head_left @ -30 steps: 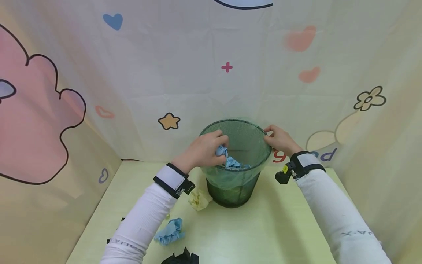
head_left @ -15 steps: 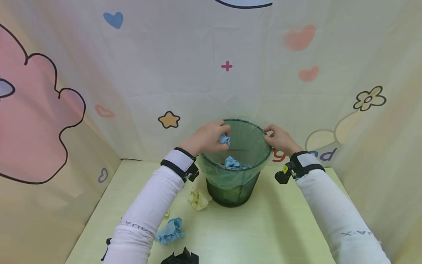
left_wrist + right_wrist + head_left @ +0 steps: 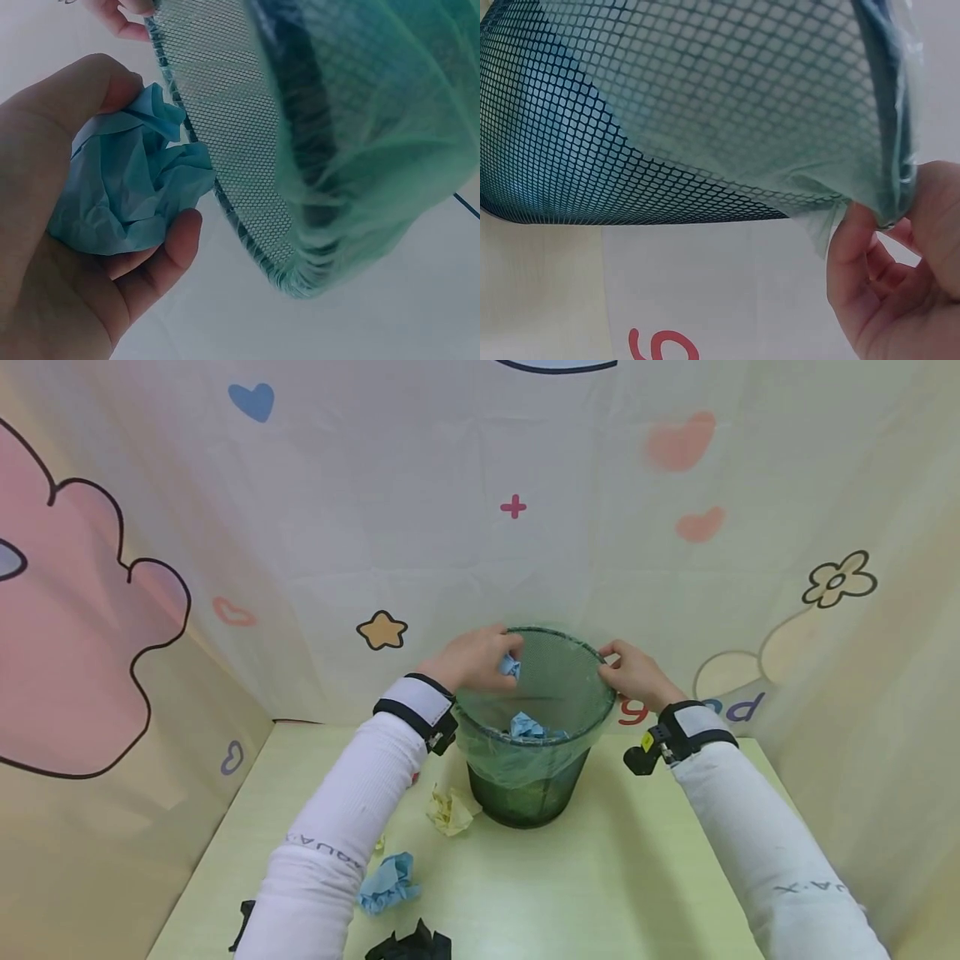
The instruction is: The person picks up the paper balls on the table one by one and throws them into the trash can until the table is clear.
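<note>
A mesh wastebasket (image 3: 528,797) with a green bag liner (image 3: 517,766) folded over its rim stands upright at the back of the table. My left hand (image 3: 471,662) is at the basket's left rim and grips a crumpled ball of blue paper (image 3: 124,187) between curled thumb and fingers. In the left wrist view the ball is next to the rim; whether they touch, I cannot tell. On the right side, my right hand (image 3: 637,677) pinches the rim and liner, thumb and fingers on either side of it (image 3: 904,277). Inside the basket lies more crumpled blue paper (image 3: 527,727).
Left of the basket's base is a crumpled yellow paper (image 3: 452,812). Nearer lies a blue paper ball (image 3: 390,885), with a black crumpled thing (image 3: 411,945) at the front edge of view. A red bit (image 3: 415,778) shows beside my left sleeve. A printed curtain (image 3: 420,527) hangs behind.
My left hand, still gripping the blue paper ball, has risen from the basket's near-left opening to its far-left rim. My right hand stays on the rim.
</note>
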The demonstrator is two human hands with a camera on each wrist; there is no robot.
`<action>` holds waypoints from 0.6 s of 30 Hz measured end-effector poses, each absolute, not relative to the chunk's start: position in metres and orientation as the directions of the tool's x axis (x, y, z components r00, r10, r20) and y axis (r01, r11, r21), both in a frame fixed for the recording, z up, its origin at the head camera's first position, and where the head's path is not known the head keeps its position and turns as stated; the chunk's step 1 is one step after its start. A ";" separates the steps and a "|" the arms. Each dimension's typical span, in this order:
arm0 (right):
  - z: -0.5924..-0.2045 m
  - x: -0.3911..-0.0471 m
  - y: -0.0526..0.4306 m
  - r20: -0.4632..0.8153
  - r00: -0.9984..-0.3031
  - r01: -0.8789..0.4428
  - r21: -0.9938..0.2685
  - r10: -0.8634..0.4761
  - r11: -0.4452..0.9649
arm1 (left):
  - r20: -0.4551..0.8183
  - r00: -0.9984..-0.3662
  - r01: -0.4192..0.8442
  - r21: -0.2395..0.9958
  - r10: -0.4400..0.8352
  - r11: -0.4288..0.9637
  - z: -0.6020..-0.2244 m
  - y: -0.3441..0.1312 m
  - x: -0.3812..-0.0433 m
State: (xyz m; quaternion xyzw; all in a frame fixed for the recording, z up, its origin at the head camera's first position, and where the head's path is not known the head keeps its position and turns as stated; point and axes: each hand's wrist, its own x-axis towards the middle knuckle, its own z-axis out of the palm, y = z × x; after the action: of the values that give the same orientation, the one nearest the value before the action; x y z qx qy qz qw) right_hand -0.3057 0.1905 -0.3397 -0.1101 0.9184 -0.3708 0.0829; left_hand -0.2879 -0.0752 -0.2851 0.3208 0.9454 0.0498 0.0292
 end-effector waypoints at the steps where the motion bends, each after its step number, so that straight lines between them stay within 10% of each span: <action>1: -0.340 -0.306 0.191 -0.069 -0.962 -0.142 -0.699 -0.264 0.701 | -0.032 -0.795 0.600 0.108 0.606 0.793 -0.285 -0.075 -0.289; 18: -0.341 -0.306 0.190 -0.063 -0.963 -0.143 -0.703 -0.261 0.697 | -0.119 -0.813 0.562 0.098 0.571 0.821 -0.286 -0.075 -0.290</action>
State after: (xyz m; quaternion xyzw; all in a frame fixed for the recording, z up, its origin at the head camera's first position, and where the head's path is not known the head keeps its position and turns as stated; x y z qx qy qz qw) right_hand -0.3061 0.1904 -0.3409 -0.1100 0.9178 -0.3733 0.0790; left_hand -0.2903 -0.0752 -0.2863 0.2977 0.9515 0.0290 0.0715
